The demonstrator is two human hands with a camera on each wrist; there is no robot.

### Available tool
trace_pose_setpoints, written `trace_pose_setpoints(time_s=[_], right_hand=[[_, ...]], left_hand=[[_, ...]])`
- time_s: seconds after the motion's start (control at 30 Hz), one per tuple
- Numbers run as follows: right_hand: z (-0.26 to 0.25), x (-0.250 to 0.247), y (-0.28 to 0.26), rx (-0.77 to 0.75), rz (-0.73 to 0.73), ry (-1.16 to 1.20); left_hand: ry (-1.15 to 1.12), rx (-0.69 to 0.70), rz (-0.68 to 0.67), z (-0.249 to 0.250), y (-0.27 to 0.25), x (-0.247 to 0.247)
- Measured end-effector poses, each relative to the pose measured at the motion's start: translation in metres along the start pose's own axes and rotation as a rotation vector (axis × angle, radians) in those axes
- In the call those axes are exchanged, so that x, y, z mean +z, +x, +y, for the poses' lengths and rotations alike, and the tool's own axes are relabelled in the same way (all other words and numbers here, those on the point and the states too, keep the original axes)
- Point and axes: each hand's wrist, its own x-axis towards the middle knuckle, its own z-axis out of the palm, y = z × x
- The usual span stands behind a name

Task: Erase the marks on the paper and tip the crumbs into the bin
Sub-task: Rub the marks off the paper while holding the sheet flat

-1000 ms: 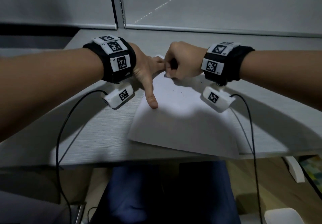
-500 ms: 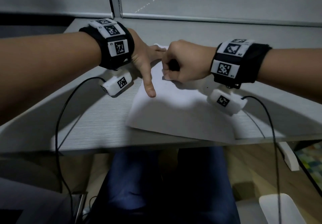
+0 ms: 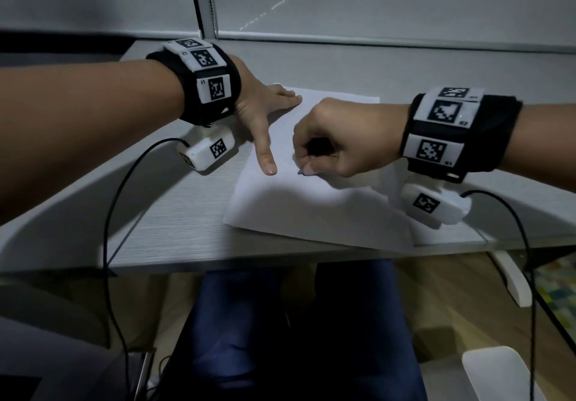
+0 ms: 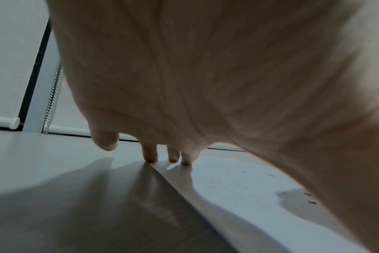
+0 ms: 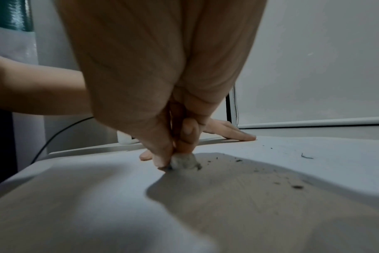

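Note:
A white sheet of paper (image 3: 314,207) lies on the grey desk (image 3: 174,229). My left hand (image 3: 265,120) lies flat on the paper's left side, fingers (image 4: 150,154) straight and pressing near its far left corner, thumb stretched toward me. My right hand (image 3: 324,145) is curled round a small grey, smudged eraser (image 5: 184,161) and holds its tip against the paper (image 5: 97,196). Dark eraser crumbs (image 5: 296,187) are scattered on the sheet to the right of the eraser; some crumbs (image 4: 309,198) also show in the left wrist view.
A white bin (image 3: 505,372) stands on the floor at the lower right, below the desk edge. Black cables (image 3: 107,244) hang from both wrist cameras over the front edge. A window blind with a bead chain (image 4: 52,95) closes off the back.
My right hand has moved the eraser toward me and rightward across the paper. The left hand stays pressed on the sheet's left side. The head view has shifted.

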Motion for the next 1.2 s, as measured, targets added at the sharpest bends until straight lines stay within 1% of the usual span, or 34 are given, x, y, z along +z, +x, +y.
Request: trace_pose_setpoints(time_s=[0.1,0.13,0.2,0.27,0.33,0.4,0.47,0.53,0.6,0.67,0.77,0.87,0.97,1.1,1.13,1.2], right_hand=[[-0.002,-0.002,0.018,0.001,0.113,-0.023],[-0.002,-0.002,0.024,0.003,0.124,-0.032],[0.001,-0.001,0.03,0.021,0.104,-0.045],[0.002,0.001,0.027,0.019,0.073,-0.04],[0.001,0.004,0.016,-0.007,0.03,-0.013],[0.001,0.006,0.003,-0.026,-0.011,0.018],[0.004,0.003,-0.007,-0.026,-0.039,0.024],[0.005,-0.001,-0.011,-0.02,-0.017,0.03],[0.001,0.0,-0.007,-0.036,0.07,0.048],[-0.004,0.005,0.001,-0.058,0.113,0.048],[-0.002,0.011,0.002,-0.071,0.089,0.027],[0.011,0.01,-0.021,-0.086,0.068,0.011],[0.022,0.007,-0.049,-0.06,0.039,0.043],[0.034,0.003,-0.067,0.034,0.028,0.082],[0.036,0.002,-0.069,0.064,0.048,0.087],[0.042,-0.003,-0.071,0.129,0.138,0.105]], left_hand=[[-0.061,0.065,-0.003,0.01,-0.01,-0.001],[-0.085,0.072,-0.022,0.012,-0.013,-0.001],[-0.107,0.061,-0.027,0.011,-0.014,-0.001],[-0.066,0.054,0.002,0.008,-0.01,0.0],[0.01,0.025,-0.002,0.003,-0.004,0.002],[0.01,-0.007,-0.021,-0.002,0.0,0.001],[-0.015,-0.006,-0.035,-0.002,-0.002,0.0],[-0.018,-0.005,-0.034,0.0,-0.003,0.0],[-0.014,0.008,-0.038,0.0,-0.002,-0.001],[-0.009,0.011,-0.041,-0.001,0.0,-0.002],[-0.004,-0.002,-0.053,-0.002,0.001,-0.002],[-0.019,-0.01,-0.059,-0.002,-0.002,-0.003],[-0.015,-0.017,-0.057,0.0,-0.005,-0.003],[-0.006,-0.044,-0.058,0.002,-0.006,-0.003],[-0.001,-0.058,-0.06,0.002,-0.008,-0.003],[0.012,-0.09,-0.055,0.002,-0.011,-0.003]])
